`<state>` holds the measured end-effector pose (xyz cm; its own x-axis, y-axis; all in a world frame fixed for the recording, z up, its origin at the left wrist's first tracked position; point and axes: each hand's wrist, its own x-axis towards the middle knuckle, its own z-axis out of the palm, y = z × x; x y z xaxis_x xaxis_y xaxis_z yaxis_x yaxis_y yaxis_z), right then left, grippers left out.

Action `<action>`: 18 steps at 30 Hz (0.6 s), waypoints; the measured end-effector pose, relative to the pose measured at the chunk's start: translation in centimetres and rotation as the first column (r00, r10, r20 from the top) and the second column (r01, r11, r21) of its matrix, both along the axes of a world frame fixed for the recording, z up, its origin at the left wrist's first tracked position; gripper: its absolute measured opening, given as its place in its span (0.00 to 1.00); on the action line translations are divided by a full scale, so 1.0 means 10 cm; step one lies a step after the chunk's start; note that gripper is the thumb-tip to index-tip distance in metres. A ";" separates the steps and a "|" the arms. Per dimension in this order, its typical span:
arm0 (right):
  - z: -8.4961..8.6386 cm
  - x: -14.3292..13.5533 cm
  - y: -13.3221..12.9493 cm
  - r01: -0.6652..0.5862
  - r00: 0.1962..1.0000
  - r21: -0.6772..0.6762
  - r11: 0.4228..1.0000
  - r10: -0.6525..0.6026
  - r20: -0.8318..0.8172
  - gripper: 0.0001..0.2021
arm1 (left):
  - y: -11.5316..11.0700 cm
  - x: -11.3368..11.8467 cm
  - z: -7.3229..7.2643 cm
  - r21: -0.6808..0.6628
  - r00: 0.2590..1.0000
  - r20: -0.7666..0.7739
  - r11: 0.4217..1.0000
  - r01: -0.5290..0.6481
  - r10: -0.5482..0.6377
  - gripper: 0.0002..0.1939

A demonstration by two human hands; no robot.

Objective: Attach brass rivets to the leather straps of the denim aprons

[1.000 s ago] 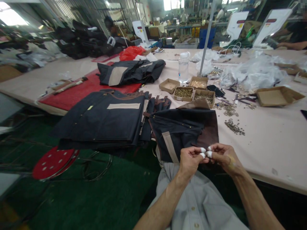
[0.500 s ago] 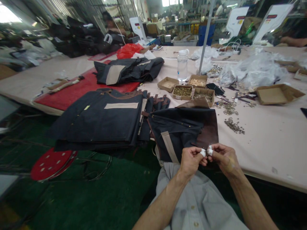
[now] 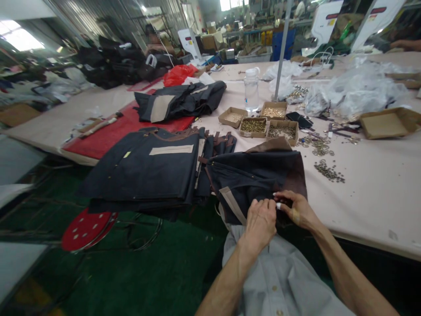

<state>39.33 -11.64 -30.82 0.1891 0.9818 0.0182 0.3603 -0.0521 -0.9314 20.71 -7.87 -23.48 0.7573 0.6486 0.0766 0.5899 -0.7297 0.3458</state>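
A dark fabric piece (image 3: 253, 169) with a beige strip and a brown part lies over the table's front edge and hangs toward my lap. My left hand (image 3: 262, 218) is closed on its lower edge, back of the hand up, fingertips bent out of sight. Close beside it on the right, my right hand (image 3: 292, 208) has its thumb and forefinger apart over the brown part, with white wraps on the fingertips. Nothing shows between those two fingers; its other fingers are partly hidden. To the left lies a stack of similar dark pieces (image 3: 154, 171).
Small boxes of metal parts (image 3: 253, 126) stand behind the fabric, near a clear bottle (image 3: 251, 90) and a metal pole (image 3: 283, 52). Loose rings and studs (image 3: 329, 171) lie at the right. A red stool (image 3: 87, 230) is at lower left. Another person sits far back.
My left hand has turned back up and closed over the fabric edge. My right hand has parted from it, and its thumb and forefinger have spread. The view has shifted slightly.
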 end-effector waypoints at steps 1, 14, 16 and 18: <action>0.01 -0.01 0.00 -0.003 0.999 0.009 1.000 0.003 0.047 0.17 | 0.00 -0.02 0.00 0.000 1.000 -0.006 1.000 -0.030 0.030 0.16; 0.00 0.14 0.02 -0.142 0.990 0.103 0.984 0.144 -0.008 0.09 | 0.50 -0.01 -0.20 -0.531 0.951 0.195 0.841 -0.104 0.240 0.08; -0.02 0.16 0.02 -0.172 0.985 0.113 0.979 0.174 -0.006 0.09 | 0.55 0.01 -0.18 -0.537 0.962 0.179 0.840 -0.080 0.206 0.08; -0.03 0.18 0.01 -0.197 0.980 0.124 0.972 0.201 -0.015 0.08 | 0.58 0.05 -0.15 -0.545 0.972 0.155 0.836 -0.065 0.177 0.07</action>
